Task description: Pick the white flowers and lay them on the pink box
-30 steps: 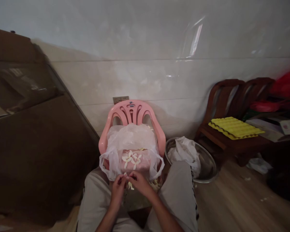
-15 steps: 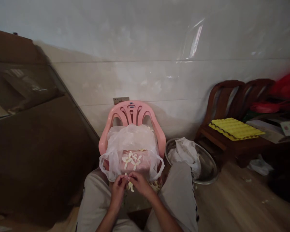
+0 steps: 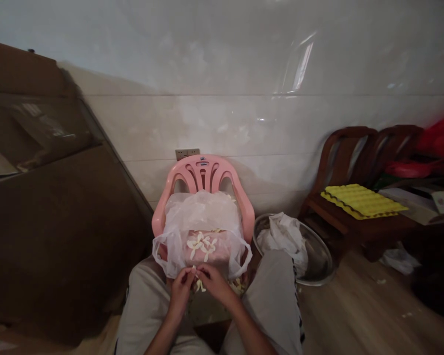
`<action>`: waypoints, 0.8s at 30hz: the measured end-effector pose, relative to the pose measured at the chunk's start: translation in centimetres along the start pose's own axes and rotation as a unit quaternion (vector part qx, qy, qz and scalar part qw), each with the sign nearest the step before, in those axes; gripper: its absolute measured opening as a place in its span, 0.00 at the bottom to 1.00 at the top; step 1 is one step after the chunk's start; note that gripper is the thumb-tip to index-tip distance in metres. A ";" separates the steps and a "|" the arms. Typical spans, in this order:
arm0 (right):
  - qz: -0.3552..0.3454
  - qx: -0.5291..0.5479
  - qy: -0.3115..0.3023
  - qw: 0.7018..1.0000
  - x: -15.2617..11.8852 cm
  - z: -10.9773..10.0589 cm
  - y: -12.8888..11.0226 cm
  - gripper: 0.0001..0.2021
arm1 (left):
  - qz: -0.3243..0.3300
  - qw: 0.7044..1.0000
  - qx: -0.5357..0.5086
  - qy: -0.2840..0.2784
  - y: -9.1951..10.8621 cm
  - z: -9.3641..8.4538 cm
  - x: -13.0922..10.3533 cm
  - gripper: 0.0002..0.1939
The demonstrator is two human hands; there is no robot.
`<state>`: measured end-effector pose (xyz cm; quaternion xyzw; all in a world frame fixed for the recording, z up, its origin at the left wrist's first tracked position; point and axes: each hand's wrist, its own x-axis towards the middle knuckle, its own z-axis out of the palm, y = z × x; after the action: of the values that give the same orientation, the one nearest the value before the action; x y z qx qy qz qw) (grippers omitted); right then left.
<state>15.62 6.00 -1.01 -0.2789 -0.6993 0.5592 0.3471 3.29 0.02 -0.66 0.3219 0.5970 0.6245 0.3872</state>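
Note:
My left hand [image 3: 183, 282] and my right hand [image 3: 210, 280] meet above my lap, fingertips pinched together on a small pale petal-like piece [image 3: 194, 267]. Just below the fingers hangs another cream-coloured strip [image 3: 201, 285], partly hidden; I cannot tell whether it is joined to the held piece. In front of me a pink plastic chair [image 3: 248, 217] carries a translucent white plastic bag [image 3: 203, 209]. On the pinkish surface at the bag's near side lie several pale, petal-shaped pieces [image 3: 206, 246], two clusters of them spread like flowers. More pale bits [image 3: 239, 286] lie lower down, between my knees.
A metal basin [image 3: 320, 281] with a crumpled white bag [image 3: 283, 236] stands right of the chair. Farther right, a wooden chair [image 3: 325, 217] holds a yellow egg tray [image 3: 362, 201]. Large cardboard [image 3: 59, 236] leans at the left. Behind is a tiled wall [image 3: 214, 113] with a socket [image 3: 187, 154].
The view has shifted very slightly, so the surroundings sit a little farther right and lower. Both hands stay pinched together in nearly the same place, with only small finger movement.

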 end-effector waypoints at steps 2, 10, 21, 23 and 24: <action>-0.002 -0.017 0.012 1.000 0.0 -0.1 -0.1 0.13 | -0.006 1.000 -0.003 -0.004 -0.1 0.1 0.0 0.28; -0.010 -0.107 0.038 0.994 -0.1 -0.6 -1.4 0.10 | -0.006 0.999 0.013 -0.032 0.1 0.3 -0.2 0.28; 0.040 -0.055 0.192 0.979 0.6 0.0 1.7 0.10 | 0.017 0.999 0.019 0.026 0.0 0.6 -0.7 0.26; 0.102 0.016 0.243 0.964 1.0 -0.5 2.3 0.11 | 0.029 0.997 0.011 0.074 0.0 0.4 -0.7 0.24; 0.134 0.045 0.270 0.952 1.2 -1.0 2.6 0.12 | 0.032 0.994 0.005 0.101 -0.1 0.2 -0.6 0.24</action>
<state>15.68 8.10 -3.17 -0.4949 -0.5102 0.5350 0.4568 3.73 -0.43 -0.70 0.2780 0.6252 0.6630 0.3036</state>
